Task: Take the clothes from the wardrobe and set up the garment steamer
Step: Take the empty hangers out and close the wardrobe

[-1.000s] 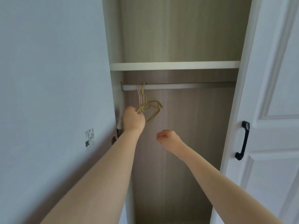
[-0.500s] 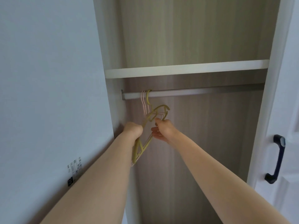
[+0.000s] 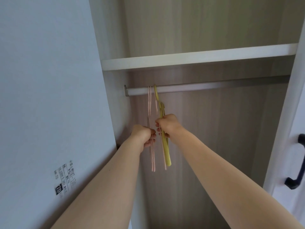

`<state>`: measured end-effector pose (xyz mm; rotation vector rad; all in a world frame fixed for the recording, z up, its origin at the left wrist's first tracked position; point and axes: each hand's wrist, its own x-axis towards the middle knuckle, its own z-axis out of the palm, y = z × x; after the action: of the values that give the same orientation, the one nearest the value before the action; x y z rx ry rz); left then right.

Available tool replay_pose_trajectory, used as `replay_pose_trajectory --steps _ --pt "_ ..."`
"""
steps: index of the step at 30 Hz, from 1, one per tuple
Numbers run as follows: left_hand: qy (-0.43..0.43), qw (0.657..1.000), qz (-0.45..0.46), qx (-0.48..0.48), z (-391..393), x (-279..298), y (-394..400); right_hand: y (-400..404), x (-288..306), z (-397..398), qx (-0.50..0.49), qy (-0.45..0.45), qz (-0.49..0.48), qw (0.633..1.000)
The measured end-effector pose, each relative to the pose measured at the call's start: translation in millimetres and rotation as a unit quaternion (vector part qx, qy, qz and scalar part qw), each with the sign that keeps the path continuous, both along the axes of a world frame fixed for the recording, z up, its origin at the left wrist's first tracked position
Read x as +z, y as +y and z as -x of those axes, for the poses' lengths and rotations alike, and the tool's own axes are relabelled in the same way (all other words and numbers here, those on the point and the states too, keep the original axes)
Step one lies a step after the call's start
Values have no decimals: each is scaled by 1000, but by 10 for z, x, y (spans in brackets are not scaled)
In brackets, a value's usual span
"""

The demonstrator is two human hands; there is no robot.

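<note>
Inside the open wardrobe a metal rail (image 3: 214, 87) runs under a white shelf (image 3: 198, 56). Bare hangers hang edge-on at the rail's left end: thin pink hangers (image 3: 152, 156) and a thicker yellow-green hanger (image 3: 166, 154). My left hand (image 3: 143, 134) grips the pink hangers. My right hand (image 3: 168, 125) holds the yellow-green hanger, with a thin pink one beside it, just right of my left hand. No clothes or steamer show in this view.
The wardrobe's left side panel (image 3: 49, 96) with a small printed label (image 3: 65, 178) fills the left. The open white door (image 3: 293, 129) with a black handle (image 3: 297, 162) stands at the right. The wood-grain back wall (image 3: 214, 146) lies behind the rail.
The hangers have turned edge-on and hang straight down. My right hand came in from the right and took the yellow-green hanger; my left hand shifted to the pink hangers. The view moved closer.
</note>
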<state>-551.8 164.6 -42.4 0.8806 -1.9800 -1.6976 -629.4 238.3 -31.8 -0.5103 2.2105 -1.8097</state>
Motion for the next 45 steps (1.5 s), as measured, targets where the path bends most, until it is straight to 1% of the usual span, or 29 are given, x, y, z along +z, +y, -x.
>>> replay_pose_trajectory --steps 4,6,9,13,15,17,19,22,25,28,32,37,42,45 --pt "14 999 -36 7 -27 34 38 70 28 -53 12 -51 51 997" --pt "21 999 -47 13 -71 72 77 128 56 -77 10 -61 57 996" --pt "49 997 -62 20 -112 117 123 215 122 -110 11 -40 55 998" --pt "89 989 -118 14 -137 148 194 311 232 -153 19 -19 49 998" --pt "99 986 -131 10 -144 167 237 353 277 -167 16 -10 49 999" --pt "109 985 -130 5 -177 195 299 402 296 -210 8 2 50 999" --pt "119 987 -107 9 -212 185 378 475 269 -279 -7 17 49 999" --pt "145 987 -67 25 -313 77 548 587 148 -403 -24 28 53 998" --pt "158 985 -60 29 -469 -64 747 760 -10 -557 -39 14 62 997" --pt "160 984 -71 32 -700 -229 948 980 -184 -751 -38 -18 72 997" --pt "157 981 -115 17 -1111 -532 1249 1283 -467 -1105 -40 -20 44 998" --pt "135 985 -107 0 -1704 -868 1584 1609 -875 -1653 -42 -28 11 999" --pt "99 992 -80 -6 -2227 -1137 1735 1846 -1150 -2215 -48 -75 22 996" --pt "93 992 -78 -13 -2522 -1249 1814 1980 -1249 -2534 -55 -86 21 994"
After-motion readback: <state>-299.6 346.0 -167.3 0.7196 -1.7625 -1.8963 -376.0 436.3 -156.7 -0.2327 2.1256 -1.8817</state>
